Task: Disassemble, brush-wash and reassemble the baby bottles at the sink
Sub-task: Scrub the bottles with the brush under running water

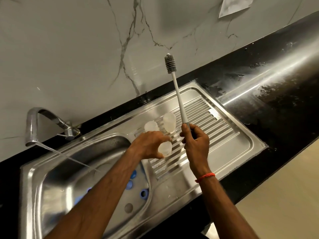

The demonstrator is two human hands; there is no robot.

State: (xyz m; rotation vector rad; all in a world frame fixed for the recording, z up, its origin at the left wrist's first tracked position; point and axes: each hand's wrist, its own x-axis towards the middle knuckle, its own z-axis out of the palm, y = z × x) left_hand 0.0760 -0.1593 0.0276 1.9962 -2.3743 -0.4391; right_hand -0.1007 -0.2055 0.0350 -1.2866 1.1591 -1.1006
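Observation:
My right hand [196,142] grips the handle of a long white bottle brush [177,94], its grey bristle head pointing up toward the wall. My left hand [151,144] curls its fingers round a clear bottle [165,148] standing on the ribbed drainboard [215,125]. Two more clear bottles [169,121] [150,126] stand upside down on the drainboard just behind. Several blue bottle rings and caps [144,194] lie in the sink basin [72,169], partly hidden by my left forearm.
The tap [44,121] at the left runs a thin stream of water into the basin. A wet black counter [269,94] stretches to the right under a marble wall. A white sheet [233,6] hangs at the top right.

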